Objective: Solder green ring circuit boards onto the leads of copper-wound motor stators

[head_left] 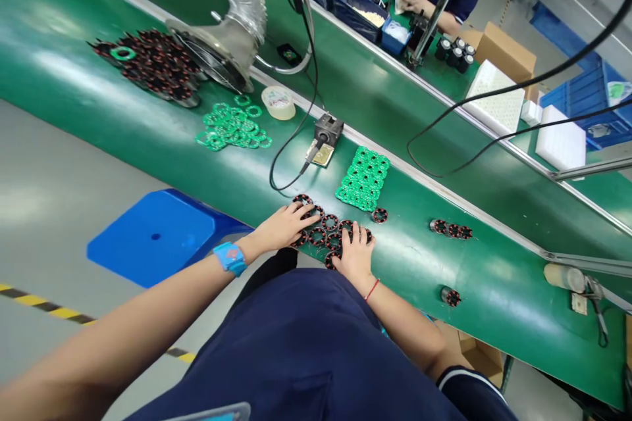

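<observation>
Both hands are pressing flat on a cluster of copper-wound rings at the desk's near edge.

The left hand (284, 227) is lying with fingers spread wide, gripping nothing, over the wound rings (323, 230), whose row is running from nine to three o'clock; the right hand (354, 255) is resting likewise, fingers pointing to twelve. At one o'clock, blue bins (358, 10) are holding white parts.
</observation>
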`<state>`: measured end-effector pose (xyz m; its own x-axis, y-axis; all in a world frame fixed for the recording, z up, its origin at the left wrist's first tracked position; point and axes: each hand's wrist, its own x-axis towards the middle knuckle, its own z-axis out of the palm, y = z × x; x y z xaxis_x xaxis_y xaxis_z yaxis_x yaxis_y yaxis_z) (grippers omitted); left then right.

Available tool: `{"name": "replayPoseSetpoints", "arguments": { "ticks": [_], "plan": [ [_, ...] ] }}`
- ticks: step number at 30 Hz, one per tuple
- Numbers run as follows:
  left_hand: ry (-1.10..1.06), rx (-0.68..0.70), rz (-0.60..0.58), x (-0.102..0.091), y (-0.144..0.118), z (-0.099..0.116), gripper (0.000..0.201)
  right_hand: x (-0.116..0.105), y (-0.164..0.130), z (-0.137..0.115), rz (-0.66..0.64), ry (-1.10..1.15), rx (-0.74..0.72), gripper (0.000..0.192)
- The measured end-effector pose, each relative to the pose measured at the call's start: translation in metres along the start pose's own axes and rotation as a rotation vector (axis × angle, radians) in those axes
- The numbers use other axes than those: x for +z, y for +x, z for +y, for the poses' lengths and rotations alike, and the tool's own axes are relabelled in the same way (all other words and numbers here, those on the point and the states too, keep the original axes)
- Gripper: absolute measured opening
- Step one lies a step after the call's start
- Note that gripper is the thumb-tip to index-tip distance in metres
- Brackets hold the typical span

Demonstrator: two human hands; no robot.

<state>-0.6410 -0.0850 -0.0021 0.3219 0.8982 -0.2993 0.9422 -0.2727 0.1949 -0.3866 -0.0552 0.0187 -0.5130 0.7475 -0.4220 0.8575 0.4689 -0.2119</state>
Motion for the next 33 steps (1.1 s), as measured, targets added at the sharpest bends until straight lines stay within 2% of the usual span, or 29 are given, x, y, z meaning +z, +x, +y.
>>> {"name": "replayPoseSetpoints", "arguments": {
  "ticks": [4,8,15,19,24,28,30,33],
  "plan": [
    [-0.017,0.019,0.009,0.000,-0.013,-0.034,0.067,0.003,0.013,-0.037,0.024,0.016,0.044,0.080],
    [-0.054,0.030,0.018,-0.003,-0.027,-0.078,0.072,0.006,0.032,-0.082,0.060,0.006,0.103,0.080],
    [-0.098,0.053,0.026,-0.021,-0.051,-0.168,0.073,0.003,0.084,-0.174,0.117,0.039,0.223,0.077],
    [-0.100,0.021,0.026,-0.030,-0.067,-0.206,0.072,-0.005,0.109,-0.219,0.108,0.049,0.259,0.077],
    [-0.122,-0.053,0.034,-0.035,-0.087,-0.234,0.071,-0.013,0.132,-0.254,0.091,0.032,0.257,0.076],
    [-0.147,-0.095,0.040,-0.039,-0.085,-0.252,0.080,-0.015,0.148,-0.271,0.104,0.015,0.250,0.076],
    [-0.159,-0.116,0.045,-0.041,-0.081,-0.255,0.083,-0.017,0.155,-0.276,0.103,0.007,0.257,0.077],
    [-0.181,-0.175,0.063,-0.045,-0.076,-0.248,0.085,-0.021,0.161,-0.280,0.096,-0.006,0.264,0.077]
  ]
}}
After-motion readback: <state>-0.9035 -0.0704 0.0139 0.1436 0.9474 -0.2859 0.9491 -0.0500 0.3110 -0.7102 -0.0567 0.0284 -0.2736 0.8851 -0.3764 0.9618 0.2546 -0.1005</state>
